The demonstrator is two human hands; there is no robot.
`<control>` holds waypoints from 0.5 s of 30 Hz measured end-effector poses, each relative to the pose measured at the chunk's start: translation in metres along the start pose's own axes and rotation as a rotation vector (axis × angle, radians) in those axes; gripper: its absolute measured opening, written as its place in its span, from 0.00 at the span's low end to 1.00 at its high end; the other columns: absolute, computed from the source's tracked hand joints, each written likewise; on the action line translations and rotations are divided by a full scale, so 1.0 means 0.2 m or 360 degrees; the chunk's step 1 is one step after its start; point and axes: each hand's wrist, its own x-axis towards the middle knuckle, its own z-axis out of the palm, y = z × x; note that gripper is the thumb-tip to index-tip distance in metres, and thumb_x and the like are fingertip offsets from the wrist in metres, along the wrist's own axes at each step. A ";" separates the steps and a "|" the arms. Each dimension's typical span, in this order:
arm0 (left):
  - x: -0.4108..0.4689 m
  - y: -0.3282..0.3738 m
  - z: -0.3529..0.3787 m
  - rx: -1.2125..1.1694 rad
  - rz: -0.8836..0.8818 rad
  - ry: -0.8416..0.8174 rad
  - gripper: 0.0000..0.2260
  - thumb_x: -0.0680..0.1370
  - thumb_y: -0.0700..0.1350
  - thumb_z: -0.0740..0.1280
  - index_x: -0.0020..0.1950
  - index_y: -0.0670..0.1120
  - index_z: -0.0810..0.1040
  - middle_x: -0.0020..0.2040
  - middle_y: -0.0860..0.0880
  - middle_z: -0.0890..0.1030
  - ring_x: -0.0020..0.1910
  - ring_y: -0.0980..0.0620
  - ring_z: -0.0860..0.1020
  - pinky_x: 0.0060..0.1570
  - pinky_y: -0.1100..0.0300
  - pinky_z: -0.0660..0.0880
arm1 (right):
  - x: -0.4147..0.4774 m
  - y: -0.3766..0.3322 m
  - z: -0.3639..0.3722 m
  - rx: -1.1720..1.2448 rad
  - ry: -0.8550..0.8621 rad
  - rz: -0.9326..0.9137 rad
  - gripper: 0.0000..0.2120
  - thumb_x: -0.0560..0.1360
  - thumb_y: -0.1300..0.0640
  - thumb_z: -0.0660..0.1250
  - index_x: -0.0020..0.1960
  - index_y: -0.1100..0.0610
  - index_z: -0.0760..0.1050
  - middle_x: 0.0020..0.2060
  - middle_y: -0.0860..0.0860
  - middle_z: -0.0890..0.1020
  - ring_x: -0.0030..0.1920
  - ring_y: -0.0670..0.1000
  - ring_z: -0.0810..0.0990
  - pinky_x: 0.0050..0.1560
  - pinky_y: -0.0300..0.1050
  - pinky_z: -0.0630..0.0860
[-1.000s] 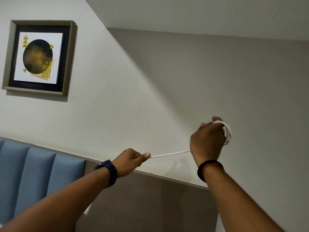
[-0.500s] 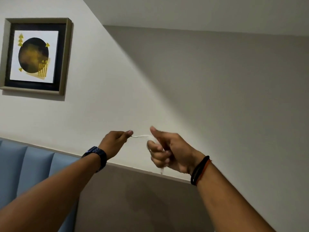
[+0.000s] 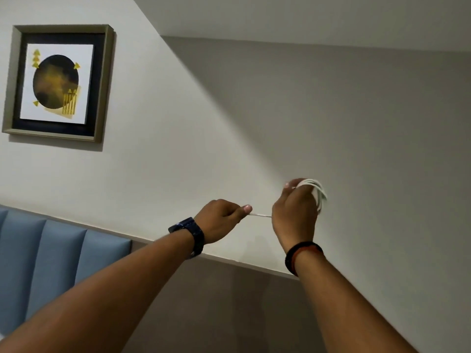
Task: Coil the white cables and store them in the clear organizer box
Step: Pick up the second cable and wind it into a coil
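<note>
Both arms are raised in front of a wall. My right hand point(image 3: 294, 212) has several loops of a white cable point(image 3: 318, 193) wound around its fingers, the loops showing at the hand's far side. A short straight stretch of the same cable runs left from that hand to my left hand point(image 3: 220, 219), which pinches its free end between thumb and forefinger. The two hands are a short way apart. The clear organizer box is not in view.
A framed picture point(image 3: 58, 82) hangs on the white wall at upper left. A blue padded headboard panel point(image 3: 51, 258) fills the lower left. A ledge point(image 3: 242, 263) runs along the wall under my hands.
My right hand has swung back up and to the right, with another turn of cable around its fingers. The free stretch between the hands is shorter than a second ago.
</note>
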 end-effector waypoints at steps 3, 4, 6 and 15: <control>0.04 -0.02 -0.08 0.0204 0.0089 0.0072 0.27 0.74 0.65 0.56 0.27 0.44 0.66 0.23 0.52 0.65 0.24 0.52 0.62 0.29 0.59 0.61 | -0.08 0.07 -0.03 -0.0557 -0.0675 -0.0291 0.25 0.78 0.39 0.50 0.40 0.58 0.71 0.34 0.54 0.79 0.36 0.55 0.78 0.33 0.44 0.70; 0.04 -0.03 -0.11 0.0264 0.0096 0.0063 0.25 0.75 0.64 0.58 0.27 0.47 0.67 0.23 0.53 0.67 0.24 0.53 0.63 0.28 0.60 0.62 | -0.09 0.08 -0.04 -0.0561 -0.0889 -0.0257 0.26 0.77 0.36 0.48 0.36 0.56 0.68 0.31 0.52 0.77 0.32 0.52 0.76 0.30 0.43 0.67; 0.05 -0.04 -0.15 0.0280 0.0104 0.0034 0.17 0.75 0.59 0.63 0.29 0.51 0.72 0.26 0.55 0.73 0.26 0.56 0.69 0.30 0.62 0.65 | -0.11 0.05 -0.05 -0.0412 -0.1300 -0.0100 0.29 0.76 0.33 0.45 0.30 0.55 0.63 0.26 0.50 0.71 0.27 0.49 0.69 0.30 0.43 0.65; 0.02 0.05 -0.13 -0.0681 0.0091 0.0390 0.07 0.74 0.43 0.69 0.36 0.49 0.78 0.30 0.54 0.75 0.27 0.61 0.69 0.30 0.70 0.67 | -0.05 -0.11 -0.11 0.1835 -0.1991 0.0925 0.24 0.76 0.45 0.56 0.25 0.53 0.59 0.16 0.46 0.58 0.21 0.48 0.53 0.26 0.43 0.50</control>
